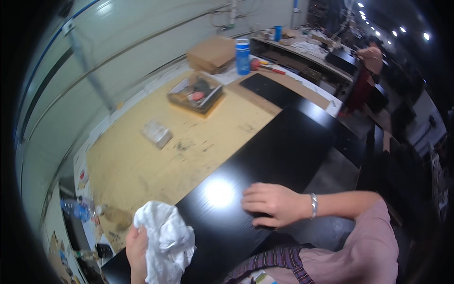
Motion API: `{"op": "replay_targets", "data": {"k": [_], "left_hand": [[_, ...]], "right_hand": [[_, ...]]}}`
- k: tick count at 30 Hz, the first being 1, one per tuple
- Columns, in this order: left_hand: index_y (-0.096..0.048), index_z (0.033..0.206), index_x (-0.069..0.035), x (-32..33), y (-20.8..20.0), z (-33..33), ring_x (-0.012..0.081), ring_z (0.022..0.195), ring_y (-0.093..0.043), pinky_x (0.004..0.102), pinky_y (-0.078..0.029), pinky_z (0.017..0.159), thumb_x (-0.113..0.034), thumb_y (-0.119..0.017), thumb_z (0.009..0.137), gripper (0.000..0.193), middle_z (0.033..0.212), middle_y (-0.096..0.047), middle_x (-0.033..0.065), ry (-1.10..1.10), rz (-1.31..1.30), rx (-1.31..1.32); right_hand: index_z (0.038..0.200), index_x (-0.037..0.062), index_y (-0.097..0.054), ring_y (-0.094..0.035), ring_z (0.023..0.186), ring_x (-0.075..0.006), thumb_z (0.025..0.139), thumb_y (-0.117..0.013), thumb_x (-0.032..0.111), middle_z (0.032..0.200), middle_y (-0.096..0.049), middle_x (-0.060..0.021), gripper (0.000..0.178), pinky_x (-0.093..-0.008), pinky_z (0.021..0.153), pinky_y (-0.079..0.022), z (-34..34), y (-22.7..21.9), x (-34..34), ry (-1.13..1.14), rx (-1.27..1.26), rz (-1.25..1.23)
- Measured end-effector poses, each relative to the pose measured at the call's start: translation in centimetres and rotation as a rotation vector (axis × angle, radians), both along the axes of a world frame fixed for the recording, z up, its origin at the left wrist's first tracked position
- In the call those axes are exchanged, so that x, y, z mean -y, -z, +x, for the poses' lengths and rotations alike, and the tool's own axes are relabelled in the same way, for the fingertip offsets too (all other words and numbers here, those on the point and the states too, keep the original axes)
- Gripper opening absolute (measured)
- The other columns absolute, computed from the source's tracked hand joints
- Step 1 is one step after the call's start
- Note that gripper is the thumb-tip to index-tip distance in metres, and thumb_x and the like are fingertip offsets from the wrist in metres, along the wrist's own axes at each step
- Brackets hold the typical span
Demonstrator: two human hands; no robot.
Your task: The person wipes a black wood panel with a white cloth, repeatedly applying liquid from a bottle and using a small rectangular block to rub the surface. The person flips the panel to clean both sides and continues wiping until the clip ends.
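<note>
A long, glossy black panel (265, 156) lies diagonally across the worktable in front of me, with a bright lamp reflection on it. My left hand (136, 248) is closed around a crumpled white cloth (165, 239) over the near left end of the panel. Whether the cloth touches the surface I cannot tell. Palm down, my right hand (269, 204) rests on the panel near its closer edge, fingers stretched out and holding nothing. A silvery bracelet (314, 206) circles that wrist.
On the yellowish tabletop (137, 175) are a wrapped block (156, 133) and a box of small items (195, 94). Behind stand a cardboard box (213, 54) and a blue bottle (242, 57). Plastic bottles (75, 209) are at left. Another person (370, 66) works at the far right.
</note>
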State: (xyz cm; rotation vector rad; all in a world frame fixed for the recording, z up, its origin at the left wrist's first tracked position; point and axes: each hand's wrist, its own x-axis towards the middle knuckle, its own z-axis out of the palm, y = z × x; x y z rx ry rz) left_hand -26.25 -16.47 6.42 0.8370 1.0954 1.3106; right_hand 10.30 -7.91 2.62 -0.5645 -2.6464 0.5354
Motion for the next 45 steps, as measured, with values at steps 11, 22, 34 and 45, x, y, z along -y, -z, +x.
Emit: {"op": "replay_targets", "data": {"k": [11, 22, 34, 45], "left_hand": [[-0.066, 0.131, -0.01, -18.7, 2.7, 37.5, 0.0341, 0.102, -0.064, 0.04, -0.051, 0.091, 0.007, -0.064, 0.076, 0.058, 0.133, -0.066, 0.0103, 0.799, 1.087, -1.186], [-0.074, 0.121, -0.014, -18.0, 2.2, 41.2, 0.027, 0.092, -0.057, 0.0388, -0.044, 0.083, 0.007, -0.064, 0.069, 0.057, 0.119, -0.067, 0.0029, 0.977, 1.025, -1.244], [-0.073, 0.122, -0.015, -19.3, 3.4, 43.8, 0.0278, 0.091, -0.054, 0.0397, -0.042, 0.084, 0.009, -0.064, 0.071, 0.057, 0.119, -0.066, 0.0052, 0.887, 1.014, -1.285], [-0.072, 0.125, -0.021, -21.0, 3.9, 45.8, 0.0268, 0.095, -0.052, 0.0398, -0.04, 0.084, 0.006, -0.065, 0.073, 0.059, 0.127, -0.065, 0.002, 0.81, 1.119, -1.39]], "right_hand": [[0.139, -0.001, -0.056, -0.055, 0.13, -0.028, 0.085, -0.07, 0.037, 0.137, -0.06, -0.0154, 0.068, -0.0413, 0.116, -0.039, 13.1, 6.8, -0.2, 0.054, -0.223, 0.147], [0.132, -0.0065, -0.062, -0.064, 0.121, -0.0278, 0.085, -0.057, 0.024, 0.135, -0.063, -0.0199, 0.056, -0.0378, 0.103, -0.051, 10.7, 10.7, 0.6, 0.177, -0.417, 0.277], [0.13, -0.0098, -0.062, -0.059, 0.128, -0.032, 0.082, -0.054, 0.025, 0.134, -0.062, -0.0246, 0.059, -0.0444, 0.115, -0.041, 9.3, 12.2, 1.0, 0.176, -0.473, 0.163], [0.121, -0.0061, -0.068, -0.063, 0.123, -0.0304, 0.085, -0.053, 0.024, 0.128, -0.067, -0.0196, 0.05, -0.0411, 0.112, -0.045, 10.5, 10.4, 0.2, 0.28, -0.485, 0.386]]}}
